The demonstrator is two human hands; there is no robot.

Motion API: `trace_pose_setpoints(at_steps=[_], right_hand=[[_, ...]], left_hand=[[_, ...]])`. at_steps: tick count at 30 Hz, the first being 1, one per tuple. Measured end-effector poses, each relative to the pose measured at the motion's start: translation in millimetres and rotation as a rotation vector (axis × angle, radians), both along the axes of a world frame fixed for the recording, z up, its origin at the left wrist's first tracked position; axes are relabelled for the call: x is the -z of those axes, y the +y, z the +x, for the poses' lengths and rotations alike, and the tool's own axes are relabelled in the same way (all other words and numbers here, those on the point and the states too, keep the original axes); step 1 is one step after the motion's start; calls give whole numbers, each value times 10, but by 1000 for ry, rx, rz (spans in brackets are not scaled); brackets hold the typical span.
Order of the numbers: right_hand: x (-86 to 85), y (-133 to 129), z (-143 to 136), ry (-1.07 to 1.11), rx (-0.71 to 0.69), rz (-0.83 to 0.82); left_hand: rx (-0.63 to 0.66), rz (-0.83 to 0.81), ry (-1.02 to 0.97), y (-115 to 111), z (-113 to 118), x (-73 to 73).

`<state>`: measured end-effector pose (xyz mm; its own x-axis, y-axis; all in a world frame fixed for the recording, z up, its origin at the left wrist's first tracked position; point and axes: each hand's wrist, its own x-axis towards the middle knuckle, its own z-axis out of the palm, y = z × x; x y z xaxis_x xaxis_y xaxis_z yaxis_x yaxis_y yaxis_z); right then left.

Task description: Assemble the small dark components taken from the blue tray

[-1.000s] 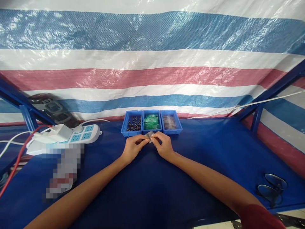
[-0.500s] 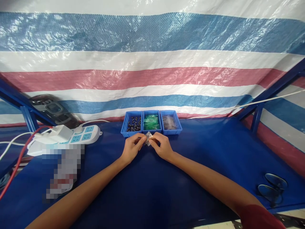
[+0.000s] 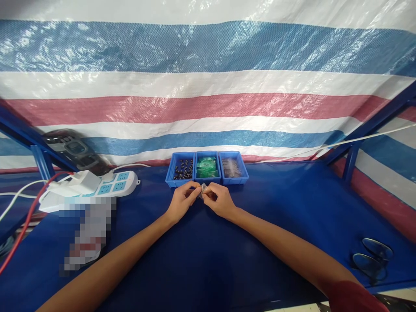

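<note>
Both hands meet at the middle of the blue-covered table (image 3: pixel 208 260), just in front of a row of three small blue trays. The left hand (image 3: pixel 180 204) and the right hand (image 3: pixel 219 203) pinch one tiny clear packet (image 3: pixel 203 189) between their fingertips, thumbs and forefingers closed on it from either side, so the packet sits in the narrow gap between the two hands and slightly above the cloth, as far as one can tell. It is too small to read its long axis with certainty; it looks to run roughly across, from one hand to the other, with each hand equally near to it. Straight beyond the packet, away from the person, lies the middle tray (image 3: pixel 207 178) with green packets; the left tray (image 3: pixel 180 181) holding small dark parts is closest to the left hand, and the right tray (image 3: pixel 234 180) with clear bags is closest to the right hand. A white power strip (image 3: pixel 107 185) lies well off to the left, and a pair of glasses (image 3: pixel 370 258) rests near the right edge of the table.
</note>
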<state>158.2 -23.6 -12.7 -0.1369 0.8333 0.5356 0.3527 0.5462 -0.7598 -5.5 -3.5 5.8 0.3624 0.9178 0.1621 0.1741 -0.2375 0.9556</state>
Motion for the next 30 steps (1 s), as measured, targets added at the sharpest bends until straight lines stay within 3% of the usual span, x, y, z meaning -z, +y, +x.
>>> trace_pose_setpoints(at_steps=[3, 7, 12, 15, 23, 30], right_hand=[[-12, 0, -5, -31, 16, 17], [-43, 2, 0, -41, 24, 3], [-68, 2, 6, 31, -17, -67], [-60, 5, 5, 45, 39, -66], [20, 48, 5, -10, 46, -25], [46, 27, -7, -63, 51, 21]], left_hand=[[26, 20, 24, -11, 9, -24], [-30, 99, 32, -27, 1, -22], [-92, 36, -13, -14, -18, 33], [-104, 15, -62, 6, -22, 61], [-32, -42, -4, 8, -3, -27], [-24, 58, 90, 27, 6, -9]])
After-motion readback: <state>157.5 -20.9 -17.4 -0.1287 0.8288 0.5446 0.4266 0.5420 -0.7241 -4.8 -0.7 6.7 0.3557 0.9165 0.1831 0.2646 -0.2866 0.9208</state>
